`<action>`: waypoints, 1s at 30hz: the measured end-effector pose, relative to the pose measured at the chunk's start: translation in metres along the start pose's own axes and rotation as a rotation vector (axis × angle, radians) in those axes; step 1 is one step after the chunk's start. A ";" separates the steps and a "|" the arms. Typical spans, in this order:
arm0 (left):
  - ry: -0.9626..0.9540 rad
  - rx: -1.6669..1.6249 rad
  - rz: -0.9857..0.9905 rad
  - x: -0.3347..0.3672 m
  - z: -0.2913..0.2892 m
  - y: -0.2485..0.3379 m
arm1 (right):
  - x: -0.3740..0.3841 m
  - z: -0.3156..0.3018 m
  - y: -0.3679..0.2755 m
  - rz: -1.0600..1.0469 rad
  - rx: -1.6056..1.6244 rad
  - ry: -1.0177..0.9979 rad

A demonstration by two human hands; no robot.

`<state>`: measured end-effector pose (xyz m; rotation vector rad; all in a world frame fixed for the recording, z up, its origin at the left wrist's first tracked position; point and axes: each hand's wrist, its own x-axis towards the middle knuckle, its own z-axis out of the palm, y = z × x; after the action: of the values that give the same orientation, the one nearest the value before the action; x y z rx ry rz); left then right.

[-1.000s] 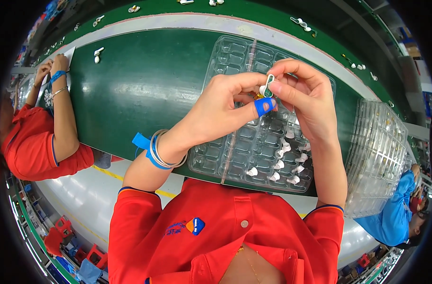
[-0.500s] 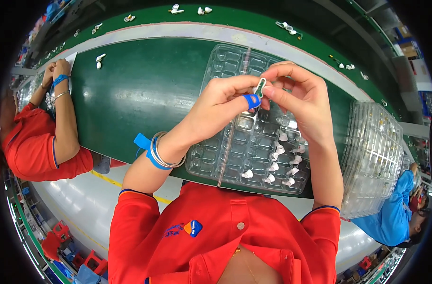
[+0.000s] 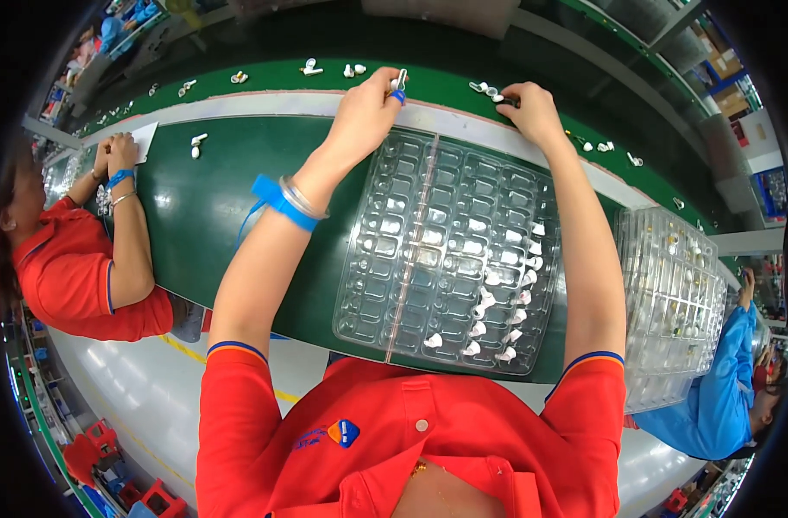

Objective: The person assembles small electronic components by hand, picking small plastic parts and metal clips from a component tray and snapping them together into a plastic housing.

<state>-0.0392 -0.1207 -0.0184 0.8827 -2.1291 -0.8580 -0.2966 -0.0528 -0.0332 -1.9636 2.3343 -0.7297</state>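
Observation:
My left hand (image 3: 365,112) is raised at the belt's near edge, its thumb and fingers closed on a small white oblong part (image 3: 403,79) with a long slot. A blue cover sits on one digit. My right hand (image 3: 534,114) reaches over the green belt, its fingertips pinched on a small dark part (image 3: 505,101) at the end of a cluster of white earbud-like pieces (image 3: 487,90). Between my forearms lies a clear plastic tray (image 3: 372,298) with rows of pockets. Several small white parts (image 3: 483,302) sit in its right-hand pockets.
Small white parts (image 3: 311,67) lie spaced along the green belt (image 3: 273,76). Two white pieces (image 3: 196,145) rest on the green table (image 3: 239,190) at left. Stacked clear trays (image 3: 666,302) stand at right. Other people in red (image 3: 79,263) and blue (image 3: 713,393) sit on either side.
My hands were together over the tray at the slotted white part. They have moved apart and forward; the left keeps the part, and the right has reached the cluster on the belt.

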 end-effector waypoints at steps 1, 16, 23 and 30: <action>0.005 0.004 0.007 0.007 0.003 -0.001 | -0.001 -0.003 -0.006 0.069 0.023 -0.026; -0.116 0.131 0.378 -0.010 0.006 0.034 | -0.062 -0.059 -0.038 0.378 1.147 -0.165; -0.645 -0.194 0.469 -0.104 -0.015 0.088 | -0.083 -0.065 -0.051 0.267 1.199 -0.233; -0.764 0.080 0.540 -0.148 -0.010 0.104 | -0.093 -0.063 -0.063 0.140 1.002 -0.050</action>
<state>0.0153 0.0479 0.0188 -0.0562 -2.8612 -0.9003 -0.2363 0.0490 0.0185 -1.3086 1.5148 -1.4223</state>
